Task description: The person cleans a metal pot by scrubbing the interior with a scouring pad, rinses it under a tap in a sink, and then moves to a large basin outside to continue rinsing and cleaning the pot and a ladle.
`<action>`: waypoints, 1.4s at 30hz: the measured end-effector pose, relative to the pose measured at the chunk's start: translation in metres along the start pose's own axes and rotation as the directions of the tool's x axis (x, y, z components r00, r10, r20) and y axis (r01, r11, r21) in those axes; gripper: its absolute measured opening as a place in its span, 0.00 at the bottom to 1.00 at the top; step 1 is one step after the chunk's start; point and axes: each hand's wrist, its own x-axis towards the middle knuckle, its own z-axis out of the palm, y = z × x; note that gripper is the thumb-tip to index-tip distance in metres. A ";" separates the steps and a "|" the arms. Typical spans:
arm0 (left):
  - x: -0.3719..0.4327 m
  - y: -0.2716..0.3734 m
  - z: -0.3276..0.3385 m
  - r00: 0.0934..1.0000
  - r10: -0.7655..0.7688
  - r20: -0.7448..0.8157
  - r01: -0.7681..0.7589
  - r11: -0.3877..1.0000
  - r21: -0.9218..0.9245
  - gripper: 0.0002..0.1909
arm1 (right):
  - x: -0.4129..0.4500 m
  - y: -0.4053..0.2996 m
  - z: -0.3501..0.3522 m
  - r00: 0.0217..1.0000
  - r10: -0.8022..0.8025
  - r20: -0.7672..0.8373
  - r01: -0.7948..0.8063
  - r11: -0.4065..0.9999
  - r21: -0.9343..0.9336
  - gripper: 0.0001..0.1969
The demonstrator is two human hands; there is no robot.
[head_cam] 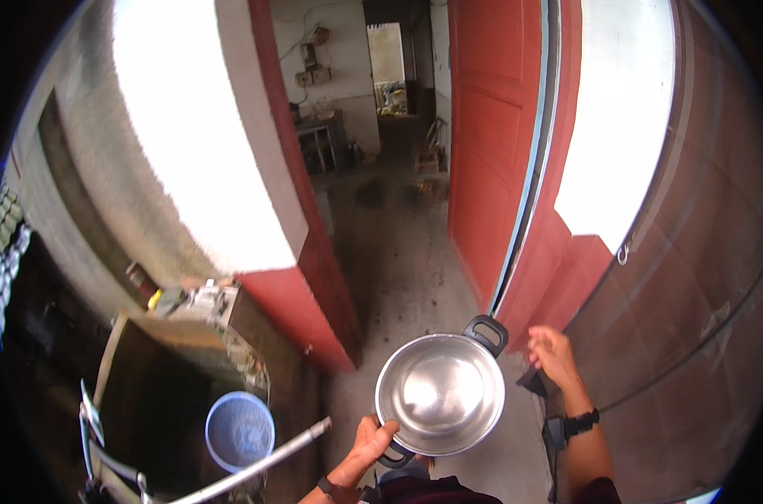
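A round stainless steel pot [441, 394] with two black side handles is in front of my body, its shiny inside facing up with nothing visible in it. My left hand [377, 439] grips the lower left handle, its thumb over the rim. To the right of the pot, my right hand [548, 353] is raised with its fingers partly curled, touching neither the pot nor its far handle. A dark strap or cloth hangs just below that hand; whether the fingers hold it I cannot tell.
Ahead is a doorway with an open red door [488, 145]. A blue plastic basket [240, 431] sits at a dark basin on the left, behind a metal pole [255, 469]. Small items lie on a ledge [230, 299]. A brown sheet [665, 327] covers the right side.
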 end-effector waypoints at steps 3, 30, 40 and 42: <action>0.092 0.015 -0.011 0.997 0.031 -0.064 -0.034 0.999 -0.041 0.23 | 0.050 0.061 -0.022 0.981 0.134 0.141 -0.138 0.990 0.022 0.09; 0.647 0.269 -0.117 0.821 -0.328 -0.467 0.138 0.908 -0.395 0.24 | 0.771 0.036 0.156 0.833 0.208 0.513 -0.245 0.970 0.004 0.10; 0.914 0.301 -0.198 0.834 -0.294 -0.467 0.146 0.934 -0.326 0.25 | 1.042 0.184 0.186 0.850 -0.229 0.475 0.354 0.915 -0.192 0.14; 0.942 0.325 -0.225 0.805 -0.332 -0.492 0.194 0.930 -0.311 0.24 | 1.059 0.161 0.202 0.888 -0.067 0.456 0.149 0.978 -0.145 0.11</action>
